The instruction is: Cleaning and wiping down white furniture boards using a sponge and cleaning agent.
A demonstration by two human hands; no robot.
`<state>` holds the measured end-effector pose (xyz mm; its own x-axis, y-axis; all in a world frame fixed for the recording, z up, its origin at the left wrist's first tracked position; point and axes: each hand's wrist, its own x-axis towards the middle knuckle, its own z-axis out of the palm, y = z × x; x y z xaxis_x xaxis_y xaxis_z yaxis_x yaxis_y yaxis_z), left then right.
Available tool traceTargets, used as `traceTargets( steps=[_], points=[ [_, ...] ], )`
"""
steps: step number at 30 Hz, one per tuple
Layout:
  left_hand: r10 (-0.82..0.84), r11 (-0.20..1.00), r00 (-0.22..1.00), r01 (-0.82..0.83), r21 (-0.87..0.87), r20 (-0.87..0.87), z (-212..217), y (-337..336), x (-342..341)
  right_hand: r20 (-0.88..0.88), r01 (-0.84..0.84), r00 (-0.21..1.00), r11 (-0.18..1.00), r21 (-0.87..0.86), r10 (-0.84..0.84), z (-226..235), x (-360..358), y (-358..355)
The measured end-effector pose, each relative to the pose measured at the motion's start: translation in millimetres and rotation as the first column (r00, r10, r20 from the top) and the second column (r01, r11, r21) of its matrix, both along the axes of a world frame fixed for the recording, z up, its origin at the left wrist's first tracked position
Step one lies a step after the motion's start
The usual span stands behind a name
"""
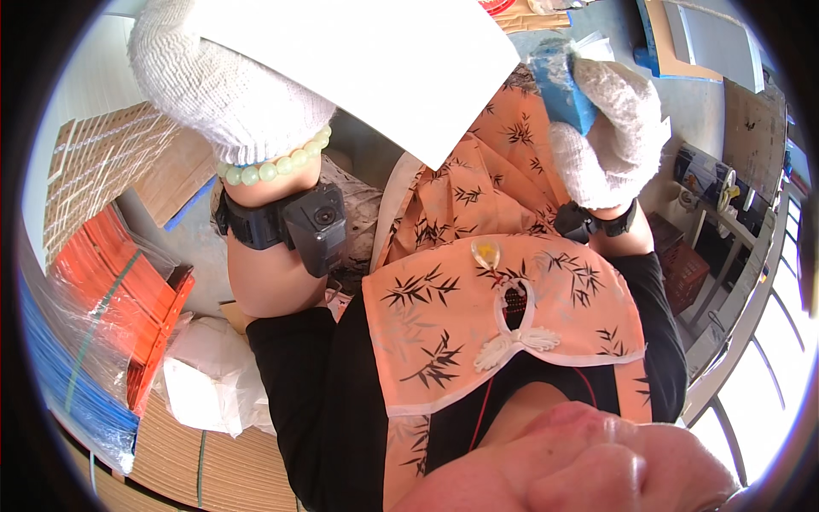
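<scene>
A white knitted glove covers my left hand, which grips the edge of a flat white board; its fingertips are hidden by the board. The board reaches across the upper middle with one corner pointing down over my lap. To its right, my right hand, also in a white knitted glove, is closed around a blue block. The block has a scuffed, whitish far end and stands apart from the board's right corner. Its exact kind does not show.
My lap is covered by a peach apron with dark leaf prints. Orange-red panels wrapped in clear plastic stand at the left, with a white bag beside them. Cardboard stacks lie lower left. A rack stands at the right.
</scene>
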<state>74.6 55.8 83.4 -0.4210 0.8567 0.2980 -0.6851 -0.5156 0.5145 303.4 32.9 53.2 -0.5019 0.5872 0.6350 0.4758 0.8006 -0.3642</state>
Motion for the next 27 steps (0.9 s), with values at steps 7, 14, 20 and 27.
traceTargets(
  steps=[7,14,20,27],
  points=[
    [-0.186,0.950,0.983,0.182,0.254,-0.010,-35.6,3.0,-37.3,0.109,-0.054,0.992,0.990,-0.129,0.068,-5.1,5.1,-8.2],
    [-0.145,0.989,0.989,0.145,0.004,0.036,-42.3,-3.3,-52.2,0.033,-0.031,0.999,0.999,-0.013,0.032,-12.1,-26.2,3.8],
    [-0.287,0.922,0.950,0.309,-0.233,0.124,-73.9,-9.0,-73.9,-0.068,0.075,0.994,0.991,-0.110,-0.083,-23.5,-25.9,13.2],
    [-0.583,0.811,0.812,0.583,-0.044,0.019,-75.8,-3.8,-49.8,-0.247,0.057,0.966,0.994,-0.094,-0.079,13.0,-26.2,68.8]
  ],
)
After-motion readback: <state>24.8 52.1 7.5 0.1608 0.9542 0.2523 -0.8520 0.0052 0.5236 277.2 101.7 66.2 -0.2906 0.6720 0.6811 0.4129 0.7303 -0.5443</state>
